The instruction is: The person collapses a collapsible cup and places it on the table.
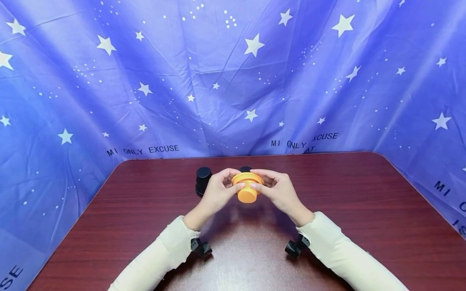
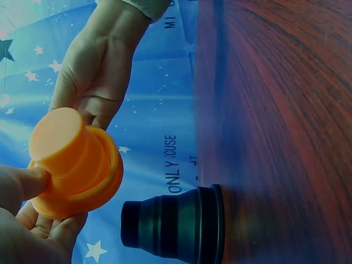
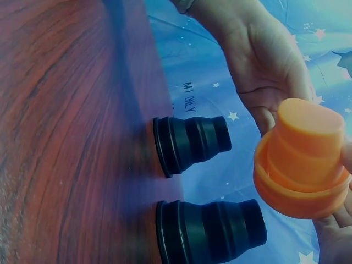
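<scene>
Head: L hand (image 1: pixel 217 190) & R hand (image 1: pixel 282 192) clamped, btwn thumbs & fingers, an orange, tapered, plastic-looking cup (image 1: pixel 247 196) above the dark-red wood-grain table (image 1: pixel 120 218). Behind stood a black stepped cup (image 1: pixel 203 174) & a 2nd black cup (image 1: pixel 245 169), mostly hidden. Blue-purple star-print cloth (image 1: pixel 218 60) read "MI ONLY EXCUSE" at left; at right, "MI ONLY", "XCUSE" & "AT".

L wrist: L thumb pressed the orange cup's side, fingers at its rim; cloth showed "ONLY".

R wrist: both black cups stood wide end down; "MI ONLY" legible.
</scene>
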Motion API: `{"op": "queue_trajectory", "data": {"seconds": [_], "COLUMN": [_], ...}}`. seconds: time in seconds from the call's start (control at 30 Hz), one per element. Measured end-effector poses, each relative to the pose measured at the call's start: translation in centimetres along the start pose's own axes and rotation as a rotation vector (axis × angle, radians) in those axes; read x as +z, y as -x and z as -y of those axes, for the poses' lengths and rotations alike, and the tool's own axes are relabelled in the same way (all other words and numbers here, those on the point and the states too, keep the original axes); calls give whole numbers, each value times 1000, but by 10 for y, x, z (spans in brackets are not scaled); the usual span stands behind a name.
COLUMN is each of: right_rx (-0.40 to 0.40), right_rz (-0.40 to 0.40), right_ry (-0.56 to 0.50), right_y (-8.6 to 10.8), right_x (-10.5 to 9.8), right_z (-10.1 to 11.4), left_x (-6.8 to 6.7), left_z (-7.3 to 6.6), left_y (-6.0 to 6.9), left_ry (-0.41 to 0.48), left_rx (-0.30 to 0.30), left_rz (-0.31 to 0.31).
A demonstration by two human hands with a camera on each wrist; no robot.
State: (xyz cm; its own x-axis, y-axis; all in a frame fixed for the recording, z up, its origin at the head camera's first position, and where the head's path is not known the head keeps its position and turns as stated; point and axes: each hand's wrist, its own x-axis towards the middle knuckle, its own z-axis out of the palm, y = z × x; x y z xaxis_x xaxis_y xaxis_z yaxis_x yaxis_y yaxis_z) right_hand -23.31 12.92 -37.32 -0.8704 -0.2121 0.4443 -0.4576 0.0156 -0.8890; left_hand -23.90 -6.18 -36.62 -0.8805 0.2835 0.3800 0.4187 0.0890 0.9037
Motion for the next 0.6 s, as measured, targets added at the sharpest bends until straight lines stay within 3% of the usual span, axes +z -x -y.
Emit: {"op": "queue_trajectory", "data": {"seconds": [0.23,0.4,0.6], "right_rx": [-73,-111,-117], "right_rz": [-24,-103,-188], "right_ry": [66,106,59], "right_y": [1,0,-2], "right_x": [0,0,-1], "right_z": [0,1,3], "left_x": [1,2,4], "left_z": [-2,-5,-4], "left_y": [0,0,-1], "left_ry": [-11,-21,79], "left_rx": [20,47,54], "left_rz": [-3,-6,20]}}
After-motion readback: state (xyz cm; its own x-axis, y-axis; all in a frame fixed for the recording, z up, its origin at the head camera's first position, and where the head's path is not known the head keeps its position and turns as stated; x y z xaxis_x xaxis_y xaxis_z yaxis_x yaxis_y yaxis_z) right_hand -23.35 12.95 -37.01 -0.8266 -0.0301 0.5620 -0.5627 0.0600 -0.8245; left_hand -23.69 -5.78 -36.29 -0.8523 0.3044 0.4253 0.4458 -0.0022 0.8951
